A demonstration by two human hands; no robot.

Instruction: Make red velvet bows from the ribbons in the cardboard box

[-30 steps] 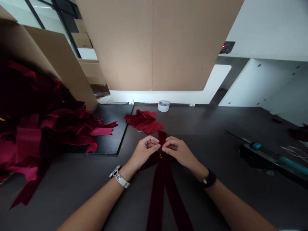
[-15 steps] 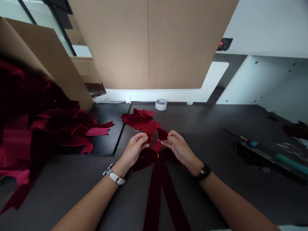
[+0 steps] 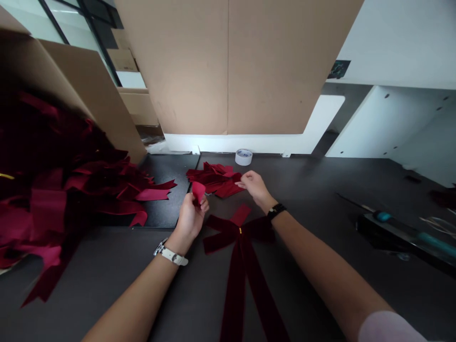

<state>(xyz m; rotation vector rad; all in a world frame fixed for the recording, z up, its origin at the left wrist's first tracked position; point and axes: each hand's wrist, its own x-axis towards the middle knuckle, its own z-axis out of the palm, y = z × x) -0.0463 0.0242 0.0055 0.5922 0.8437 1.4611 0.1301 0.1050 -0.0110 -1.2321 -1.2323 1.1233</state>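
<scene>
My left hand [image 3: 190, 216] is closed around a short red ribbon piece [image 3: 198, 191], whose curled end stands up above the fingers. At the right edge of a pile of cut red ribbon pieces [image 3: 210, 176] is my right hand [image 3: 254, 185], its fingers drawn together; what they pinch, if anything, cannot be made out. Between and below the hands, a dark red velvet bow [image 3: 256, 229] lies flat, with a small gold tie [image 3: 240, 231] at its middle and two long tails towards me. A lighter red ribbon strip [image 3: 241, 214] sticks out above its centre.
Many red ribbons [image 3: 50, 204] spill from a cardboard box [image 3: 89, 90] on the left, over a black board [image 3: 162, 211]. A tape roll [image 3: 243, 157] sits at the back near a large cardboard panel [image 3: 228, 66]. Teal-handled tools [image 3: 384, 217] lie to the right.
The ribbon piece held between both hands is now in my left hand alone, moved left and upright. My right hand has let go of it and moved up to the pile. The view shifted slightly.
</scene>
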